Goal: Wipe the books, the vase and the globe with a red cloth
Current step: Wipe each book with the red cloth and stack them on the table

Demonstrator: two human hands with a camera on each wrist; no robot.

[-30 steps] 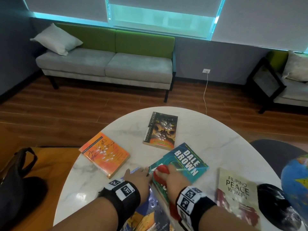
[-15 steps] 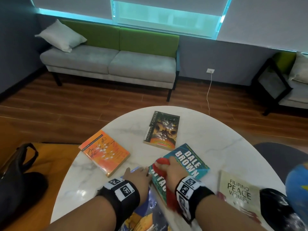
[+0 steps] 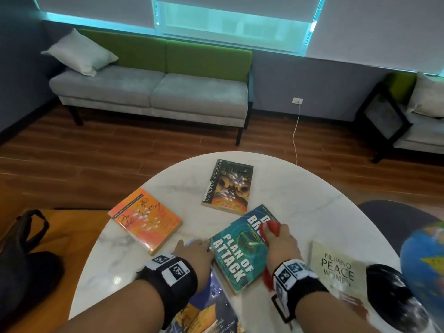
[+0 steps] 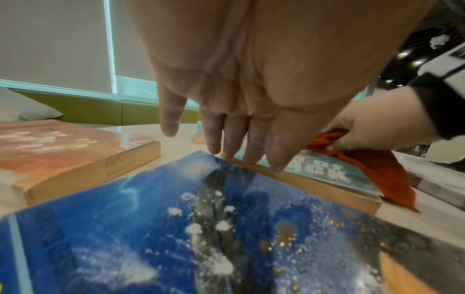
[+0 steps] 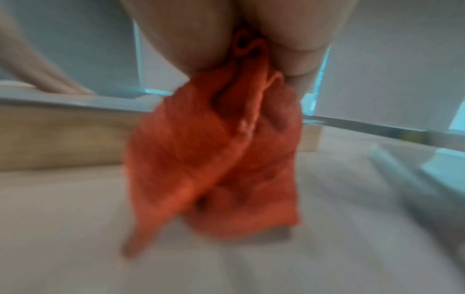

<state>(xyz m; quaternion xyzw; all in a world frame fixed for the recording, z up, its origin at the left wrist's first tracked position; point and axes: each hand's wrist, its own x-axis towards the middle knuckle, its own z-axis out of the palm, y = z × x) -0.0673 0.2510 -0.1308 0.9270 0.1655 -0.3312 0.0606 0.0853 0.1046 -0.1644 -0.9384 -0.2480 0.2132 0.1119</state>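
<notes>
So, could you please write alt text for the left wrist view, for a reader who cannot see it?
A left hand presses straight fingertips on the near edge of a teal paperback book, while the right hand grips a bunched red cloth on its cover. A blue book speckled with white powder fills the foreground; an orange paperback lies left.

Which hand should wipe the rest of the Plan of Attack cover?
Right. The right hand already grips the red cloth on the Plan of Attack book. The left hand holds no cloth; its straight fingers press the book's left edge, steadying it.
</notes>
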